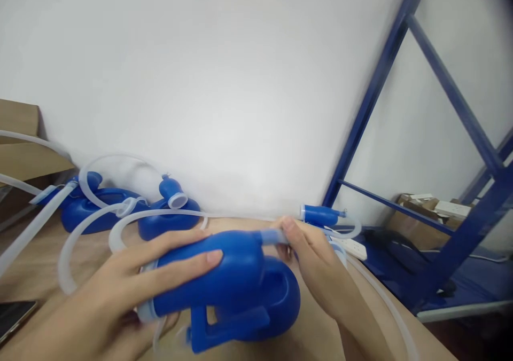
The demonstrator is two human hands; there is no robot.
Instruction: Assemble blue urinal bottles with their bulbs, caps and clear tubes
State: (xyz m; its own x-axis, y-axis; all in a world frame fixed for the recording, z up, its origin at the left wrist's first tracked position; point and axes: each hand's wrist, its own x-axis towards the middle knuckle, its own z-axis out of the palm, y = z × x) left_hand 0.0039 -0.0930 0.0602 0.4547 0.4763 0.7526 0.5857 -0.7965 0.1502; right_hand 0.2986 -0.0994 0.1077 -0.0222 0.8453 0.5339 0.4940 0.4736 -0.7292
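My left hand [132, 281] wraps round the neck of a blue plastic bottle-shaped container [236, 291] with a handle, held low over the wooden table [36, 265]. My right hand [316, 259] pinches the pale blue spout end [272, 236] of that container, where a clear tube joins it. Just beyond the right hand lies a blue connector piece [320, 215] on a translucent tube.
Two more blue containers [96, 209] [170, 214] with looping clear tubes [120, 211] lie at the back left by the white wall. A cardboard box [20, 142] stands far left, a dark phone [12, 318] lower left. A blue metal rack [452, 233] with boxes is on the right.
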